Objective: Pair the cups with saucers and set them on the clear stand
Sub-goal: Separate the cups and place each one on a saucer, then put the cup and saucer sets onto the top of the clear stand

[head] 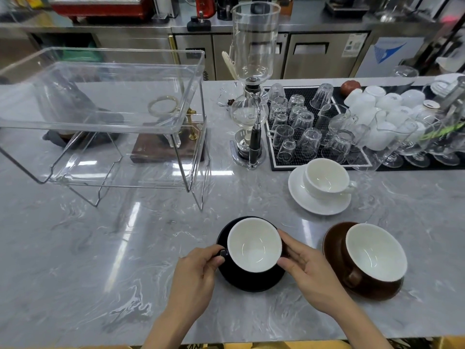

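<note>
A black cup (254, 245) with a white inside sits on a black saucer (251, 282) near the counter's front. My left hand (195, 275) pinches the cup's handle. My right hand (305, 270) holds the cup's right side between thumb and fingers. To the right, a brown cup (375, 255) stands on a brown saucer (334, 244). Farther back, a white cup (327, 178) rests on a white saucer (297, 190). The clear two-tier stand (105, 96) stands at the back left, with nothing on either of its shelves.
A glass siphon coffee maker (253, 84) stands behind the black cup. A black mat (274, 165) at the back right carries several upturned glasses, with white cups and stemmed glasses beside them. A dark wooden base (161, 152) lies behind the stand. The marble counter's front edge (226, 341) is close.
</note>
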The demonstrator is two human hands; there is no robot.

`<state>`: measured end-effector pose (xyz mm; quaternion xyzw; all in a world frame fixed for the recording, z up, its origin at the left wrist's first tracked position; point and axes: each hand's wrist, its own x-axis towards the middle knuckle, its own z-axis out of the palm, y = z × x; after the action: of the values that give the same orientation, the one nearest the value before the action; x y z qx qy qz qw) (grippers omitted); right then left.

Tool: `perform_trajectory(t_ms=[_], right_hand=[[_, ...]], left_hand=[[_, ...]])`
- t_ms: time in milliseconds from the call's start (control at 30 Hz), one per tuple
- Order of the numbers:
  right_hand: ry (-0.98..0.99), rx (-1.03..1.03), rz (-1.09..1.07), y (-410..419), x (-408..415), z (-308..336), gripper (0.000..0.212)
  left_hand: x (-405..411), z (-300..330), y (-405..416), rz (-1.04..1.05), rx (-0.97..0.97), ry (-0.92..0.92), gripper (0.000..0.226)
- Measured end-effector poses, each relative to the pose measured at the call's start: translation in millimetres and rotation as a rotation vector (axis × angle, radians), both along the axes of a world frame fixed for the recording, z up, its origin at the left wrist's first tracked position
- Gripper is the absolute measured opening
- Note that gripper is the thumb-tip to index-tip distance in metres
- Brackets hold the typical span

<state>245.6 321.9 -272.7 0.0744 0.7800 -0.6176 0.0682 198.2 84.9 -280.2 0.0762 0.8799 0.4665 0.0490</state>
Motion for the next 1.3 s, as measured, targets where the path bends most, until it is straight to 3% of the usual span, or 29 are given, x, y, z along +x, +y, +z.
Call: perform_trajectory(t_ms=[200, 367, 567, 667, 800, 1133, 1300], right_hand=[[-0.006, -0.019, -0.004, -1.1, -0.4, -0.3, 0.061], [-0.012, -0.051, -0.031, -0.7, 0.3, -1.3, 0.05], [0.01, -0.006, -0.291, 3.7, -2.7, -6.5, 0.034], [-0.003, 0.039, -0.336, 4.8, -4.4, -7.0, 0.033], [-0.043, 0.065, -0.364, 3.4, -7.5, -6.6, 0.035], [-0.17, 0.086, -0.364, 1.4, -10.8, -10.4, 0.058], [-0.21, 0.047, -0.324, 0.6, -12.3, -7.4, 0.046]], left_hand=[[-1.6, 4.1, 0.8, 0.005, -0.018, 0.002, 0.056], [-3.9, 0.4, -3.3, 0.045, 0.045, -0.08, 0.041], [-5.0, 3.4, -5.8, 0.159, 0.168, -0.227, 0.022], [-5.5, 3.3, -4.1, 0.18, 0.16, -0.289, 0.034], [-5.1, 1.0, -1.6, 0.223, 0.222, -0.366, 0.068], [-7.5, 8.2, 5.9, 0.25, 0.29, -0.51, 0.077], [-7.6, 3.7, 8.0, 0.269, 0.329, -0.556, 0.068]])
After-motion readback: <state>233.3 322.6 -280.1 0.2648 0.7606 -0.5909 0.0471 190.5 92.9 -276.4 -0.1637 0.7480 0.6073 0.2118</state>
